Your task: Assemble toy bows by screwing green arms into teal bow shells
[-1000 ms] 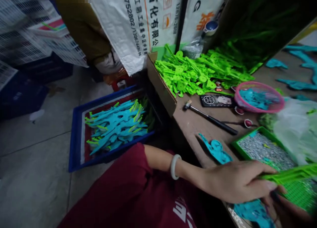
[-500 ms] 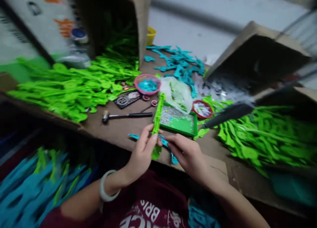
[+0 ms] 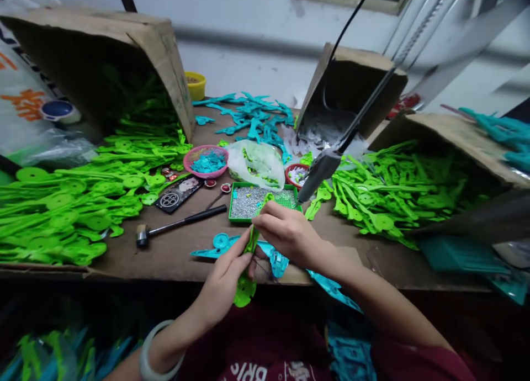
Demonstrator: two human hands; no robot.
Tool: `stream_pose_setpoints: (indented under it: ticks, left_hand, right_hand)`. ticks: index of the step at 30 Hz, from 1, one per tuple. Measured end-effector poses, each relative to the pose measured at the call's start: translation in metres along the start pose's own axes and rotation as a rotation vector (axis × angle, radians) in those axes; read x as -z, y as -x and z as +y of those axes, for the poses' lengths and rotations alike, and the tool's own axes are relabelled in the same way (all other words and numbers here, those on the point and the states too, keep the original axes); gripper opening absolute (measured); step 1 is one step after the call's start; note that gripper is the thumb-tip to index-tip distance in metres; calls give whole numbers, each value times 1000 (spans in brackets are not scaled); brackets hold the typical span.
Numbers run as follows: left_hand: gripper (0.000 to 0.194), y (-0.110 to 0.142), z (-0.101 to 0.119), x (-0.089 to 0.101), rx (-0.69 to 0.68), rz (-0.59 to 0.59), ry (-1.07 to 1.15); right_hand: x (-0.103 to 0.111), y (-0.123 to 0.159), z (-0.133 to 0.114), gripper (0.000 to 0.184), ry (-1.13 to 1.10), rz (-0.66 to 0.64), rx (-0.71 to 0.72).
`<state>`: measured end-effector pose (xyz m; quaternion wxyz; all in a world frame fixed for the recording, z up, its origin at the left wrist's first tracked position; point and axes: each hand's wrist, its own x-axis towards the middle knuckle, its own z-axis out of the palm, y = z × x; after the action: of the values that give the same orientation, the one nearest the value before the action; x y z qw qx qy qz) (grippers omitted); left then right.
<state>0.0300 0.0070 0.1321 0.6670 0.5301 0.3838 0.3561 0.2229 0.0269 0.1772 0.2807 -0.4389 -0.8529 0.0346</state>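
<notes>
My left hand (image 3: 221, 281) is closed around a long green plastic part (image 3: 245, 290), whose round end hangs below the fingers. Over the upper stretch of the same part, my right hand (image 3: 290, 232) has its fingers pinched together. Whether a small piece sits in that pinch is hidden. Beneath the hands, a blue plastic part (image 3: 213, 251) lies on the table near its front edge, partly covered. Just beyond the fingers stands a green tray (image 3: 238, 220) of small silvery metal pieces.
A hammer (image 3: 178, 225) and phone (image 3: 179, 194) lie left of the tray. Heaps of green parts (image 3: 66, 199) flank both sides, spilling from cardboard boxes. An electric screwdriver (image 3: 321, 174) hangs at the tray's right. Behind are a pink basket (image 3: 206, 152) and plastic bag (image 3: 256, 165).
My view has swung right from the floor crate to the table. The green part has come in front of me, and my right hand has moved up onto it.
</notes>
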Motion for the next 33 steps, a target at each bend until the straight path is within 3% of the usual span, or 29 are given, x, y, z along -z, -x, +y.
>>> stream_pose_setpoints:
  ticks: [3, 6, 11, 14, 16, 18, 20, 26, 33]
  left_hand:
    - [55, -4, -1, 0, 21, -78, -67]
    - [47, -9, -2, -1, -10, -72, -184]
    - [39, -14, -7, -8, -101, 36, -376]
    - [35, -18, -14, -11, -219, 111, -510]
    - [31, -19, -19, -12, -354, 173, -607]
    - [29, -21, -25, -12, -473, 210, -679]
    - [30, -21, -30, -11, -531, 221, -718]
    - [31, -21, -28, -7, -425, 181, -709]
    - [32, -19, -30, -8, -416, 196, -746]
  right_hand:
    - [-6, 4, 0, 16, -156, 60, -86]
    - [-14, 10, -7, 11, -277, 160, -185]
    - [-31, 15, -23, 13, -537, 361, -473]
    - [-42, 17, -24, 11, -867, 387, -725]
    - [-50, 19, -24, 14, -1028, 385, -819]
    - [-55, 23, -24, 14, -1027, 453, -812]
    - [-59, 27, -24, 9, -879, 520, -726]
    - [-64, 39, -16, 9, -532, 525, -390]
    - [-66, 49, -6, 21, -569, 437, -296]
